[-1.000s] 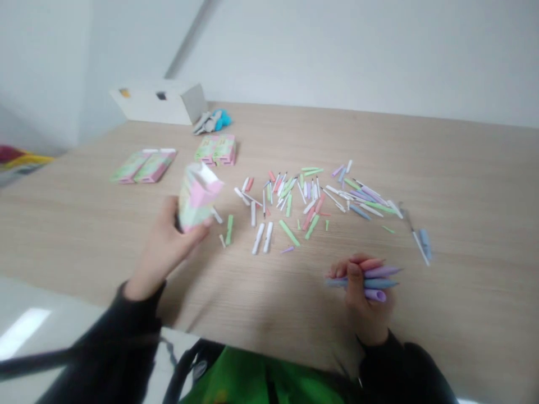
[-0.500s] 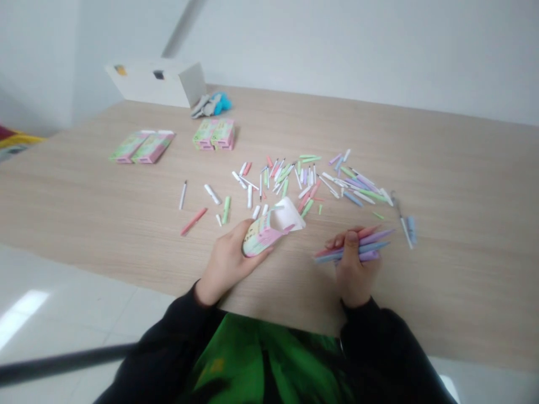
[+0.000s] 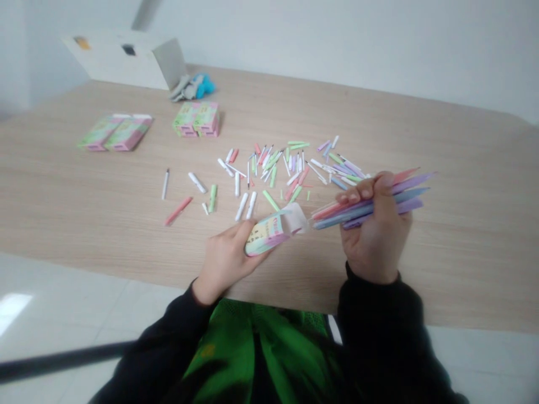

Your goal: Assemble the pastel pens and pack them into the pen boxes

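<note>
In my left hand is a small pink and green carton, held on its side with its open flap end facing right. My right hand grips a bundle of pens in red, purple and blue. The bundle's left ends are close to the carton's mouth; whether they touch it I cannot tell. Beyond both hands lie scattered pen parts, caps and thin refills in white, green, red and purple. A red pen and a green cap lie left of the carton.
Two flat cartons lie at the far left of the wooden table. Stacked cartons stand nearer the middle. Behind them are grey and blue gloves and a white box against the wall.
My right hand has risen with the pens, their left ends now beside the carton's mouth. The carton has turned slightly in my left hand. The whole view has shifted a little.
</note>
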A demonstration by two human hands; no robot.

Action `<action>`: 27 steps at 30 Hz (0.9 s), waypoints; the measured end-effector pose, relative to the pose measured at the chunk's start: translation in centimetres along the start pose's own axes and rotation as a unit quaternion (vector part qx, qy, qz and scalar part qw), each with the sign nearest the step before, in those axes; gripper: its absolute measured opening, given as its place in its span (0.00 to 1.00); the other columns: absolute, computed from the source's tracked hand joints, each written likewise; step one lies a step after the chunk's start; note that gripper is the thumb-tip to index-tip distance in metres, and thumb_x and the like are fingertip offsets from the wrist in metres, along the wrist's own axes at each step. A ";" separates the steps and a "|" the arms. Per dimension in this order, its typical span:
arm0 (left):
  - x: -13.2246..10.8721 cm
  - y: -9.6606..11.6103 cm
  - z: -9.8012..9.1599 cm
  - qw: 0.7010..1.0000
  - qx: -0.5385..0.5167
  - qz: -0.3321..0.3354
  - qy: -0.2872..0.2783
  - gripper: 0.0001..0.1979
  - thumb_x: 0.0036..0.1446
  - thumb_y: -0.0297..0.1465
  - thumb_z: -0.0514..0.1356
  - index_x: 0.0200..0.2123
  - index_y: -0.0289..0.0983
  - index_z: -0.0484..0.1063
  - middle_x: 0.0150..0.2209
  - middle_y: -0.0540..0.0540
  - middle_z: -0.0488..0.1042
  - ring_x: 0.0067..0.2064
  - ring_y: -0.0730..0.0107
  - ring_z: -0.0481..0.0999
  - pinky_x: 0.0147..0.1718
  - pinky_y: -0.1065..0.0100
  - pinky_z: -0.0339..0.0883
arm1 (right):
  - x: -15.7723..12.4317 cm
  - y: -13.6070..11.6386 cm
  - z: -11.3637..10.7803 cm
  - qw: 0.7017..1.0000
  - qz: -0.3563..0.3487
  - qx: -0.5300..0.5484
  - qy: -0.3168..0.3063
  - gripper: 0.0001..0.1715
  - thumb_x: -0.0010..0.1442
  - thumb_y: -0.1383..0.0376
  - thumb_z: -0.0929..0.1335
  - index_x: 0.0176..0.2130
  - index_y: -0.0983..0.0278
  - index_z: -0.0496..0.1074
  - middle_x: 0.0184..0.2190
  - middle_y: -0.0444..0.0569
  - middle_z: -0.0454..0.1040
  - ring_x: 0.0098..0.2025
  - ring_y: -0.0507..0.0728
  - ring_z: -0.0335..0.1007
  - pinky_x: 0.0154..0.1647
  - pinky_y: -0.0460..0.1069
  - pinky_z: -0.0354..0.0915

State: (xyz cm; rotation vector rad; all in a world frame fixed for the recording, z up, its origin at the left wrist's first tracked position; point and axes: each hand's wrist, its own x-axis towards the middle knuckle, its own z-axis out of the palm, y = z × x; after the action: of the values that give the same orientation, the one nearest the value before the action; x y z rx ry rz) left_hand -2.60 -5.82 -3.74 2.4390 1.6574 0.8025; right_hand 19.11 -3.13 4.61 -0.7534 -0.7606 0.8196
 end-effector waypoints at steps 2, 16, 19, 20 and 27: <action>0.0 0.4 0.1 1.000 -0.003 0.005 0.011 0.23 0.62 0.51 0.59 0.49 0.40 0.73 0.40 0.43 0.83 0.37 0.57 0.84 0.29 0.65 0.69 | -0.1 -0.8 1.2 0.999 -0.034 -0.016 -0.022 0.14 0.69 0.62 0.67 0.31 0.60 0.62 0.24 0.36 0.58 0.24 0.46 0.64 0.32 0.45 0.69; -0.6 1.8 0.8 0.995 -0.031 -0.035 0.083 0.23 0.60 0.45 0.63 0.51 0.37 0.70 0.40 0.43 0.83 0.39 0.58 0.83 0.31 0.65 0.70 | -2.1 1.2 4.0 0.987 -0.061 -0.119 -0.093 0.05 0.68 0.62 0.67 0.37 0.59 0.68 0.26 0.37 0.70 0.27 0.49 0.73 0.32 0.47 0.71; -0.6 2.0 1.0 0.994 -0.034 -0.041 0.092 0.22 0.59 0.45 0.64 0.51 0.38 0.70 0.40 0.44 0.82 0.40 0.58 0.83 0.32 0.65 0.69 | -2.2 1.0 4.2 0.978 -0.050 -0.159 -0.123 0.06 0.69 0.62 0.66 0.38 0.60 0.71 0.26 0.39 0.73 0.28 0.50 0.75 0.33 0.48 0.72; -0.6 2.0 1.0 0.994 -0.033 -0.043 0.094 0.23 0.59 0.45 0.64 0.51 0.38 0.70 0.39 0.44 0.82 0.40 0.58 0.83 0.32 0.65 0.69 | -2.2 1.0 4.2 0.975 -0.051 -0.170 -0.136 0.06 0.69 0.62 0.66 0.38 0.60 0.71 0.26 0.39 0.74 0.28 0.50 0.75 0.32 0.48 0.72; -0.4 2.1 1.4 0.992 -0.042 -0.049 0.111 0.24 0.57 0.44 0.65 0.52 0.38 0.68 0.39 0.45 0.81 0.40 0.58 0.82 0.33 0.65 0.70 | -2.5 1.9 4.8 0.957 -0.101 -0.216 -0.163 0.02 0.70 0.62 0.66 0.42 0.57 0.70 0.25 0.39 0.76 0.26 0.52 0.75 0.31 0.51 0.75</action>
State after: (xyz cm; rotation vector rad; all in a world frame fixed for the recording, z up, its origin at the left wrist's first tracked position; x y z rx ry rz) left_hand -0.28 -6.74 -4.32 2.2633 1.7584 1.1385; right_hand 13.40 -3.05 4.81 -0.9198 -1.3189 0.6022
